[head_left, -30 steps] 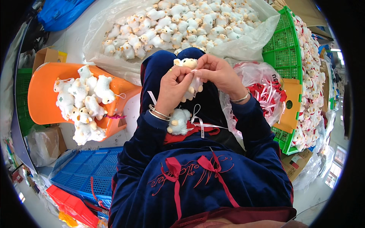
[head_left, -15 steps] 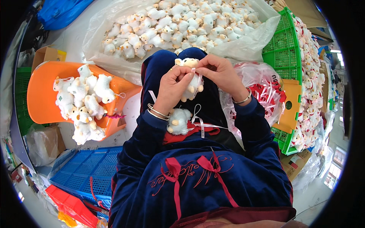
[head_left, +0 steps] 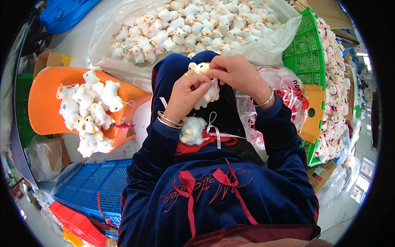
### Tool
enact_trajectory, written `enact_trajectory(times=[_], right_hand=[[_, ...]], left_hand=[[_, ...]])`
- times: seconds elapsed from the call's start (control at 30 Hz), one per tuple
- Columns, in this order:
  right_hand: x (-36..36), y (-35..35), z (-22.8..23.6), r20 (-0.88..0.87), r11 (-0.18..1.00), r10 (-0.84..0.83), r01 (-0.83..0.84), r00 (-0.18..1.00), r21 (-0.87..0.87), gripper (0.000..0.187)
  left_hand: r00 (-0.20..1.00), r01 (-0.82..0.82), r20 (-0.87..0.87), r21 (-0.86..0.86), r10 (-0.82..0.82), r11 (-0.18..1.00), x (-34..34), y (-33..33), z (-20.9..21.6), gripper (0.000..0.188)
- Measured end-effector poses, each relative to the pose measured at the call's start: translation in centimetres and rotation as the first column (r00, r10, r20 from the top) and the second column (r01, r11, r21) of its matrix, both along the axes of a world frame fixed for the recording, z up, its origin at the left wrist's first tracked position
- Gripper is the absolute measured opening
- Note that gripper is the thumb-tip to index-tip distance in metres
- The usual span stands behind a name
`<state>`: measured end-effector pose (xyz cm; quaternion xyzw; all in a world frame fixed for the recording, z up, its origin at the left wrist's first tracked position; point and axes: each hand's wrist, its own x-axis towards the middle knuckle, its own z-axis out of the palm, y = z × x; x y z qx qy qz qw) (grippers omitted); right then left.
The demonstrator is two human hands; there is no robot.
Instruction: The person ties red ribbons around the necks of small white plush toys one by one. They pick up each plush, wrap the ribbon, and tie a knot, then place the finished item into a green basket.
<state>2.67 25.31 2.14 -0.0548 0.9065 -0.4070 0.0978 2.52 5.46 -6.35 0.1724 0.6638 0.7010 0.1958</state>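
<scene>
Above my lap my left hand (head_left: 186, 91) pinches a small white plush sheep (head_left: 210, 98) by the neck, its head up and away from me. My right hand (head_left: 235, 76) is closed at the same neck, thumb and forefinger on a thin white ribbon (head_left: 215, 83) that hangs down the toy's front. The fingers hide most of the neck and any knot. Nearer me, a second plush sheep (head_left: 193, 128) lies on my lap. Beside it are a red cloth piece (head_left: 227, 143) and a white ribbon with a loop (head_left: 212, 118).
An orange chair (head_left: 45, 99) at left holds several plush sheep. Beyond my knees, a clear plastic bag (head_left: 103, 45) holds a large heap of them. Right are a bag of red pieces with white ribbons (head_left: 290, 103) and a green crate (head_left: 304, 53). Blue crates (head_left: 94, 183) stand near left.
My right hand has moved slightly up, its wrist turning outward, and its fingers have come closer to the toy's neck. The left hand keeps its hold, nearly still.
</scene>
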Motion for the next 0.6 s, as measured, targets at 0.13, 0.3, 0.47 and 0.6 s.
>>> enact_trajectory(times=[0.13, 0.3, 0.47, 0.6], right_hand=[[0.1, -1.5, 0.2, -0.179, 0.965, 0.091, -0.042, 0.980, 0.259, 0.019], [-0.4, -1.1, 1.4, -0.054, 0.970, 0.134, -0.120, 0.989, 0.214, 0.017], [-0.4, 0.3, 1.3, 0.128, 0.983, 0.180, -0.182, 0.975, 0.005, 0.018], [-0.1, 0.2, 1.4, 0.057, 0.987, 0.154, -0.157, 0.986, 0.043, 0.013]], left_hand=[[1.000, 0.003, -0.003, -0.025, -0.004, 1.000, 0.1, 0.0, 0.4, 0.010], [0.999, 0.010, -0.044, 0.007, -0.009, 1.000, 0.0, 0.0, 0.3, 0.012], [0.999, 0.003, -0.045, -0.007, -0.003, 1.000, 0.0, 0.1, 0.7, 0.011], [1.000, 0.014, -0.022, 0.011, -0.014, 1.000, 0.0, 0.1, 0.4, 0.011]])
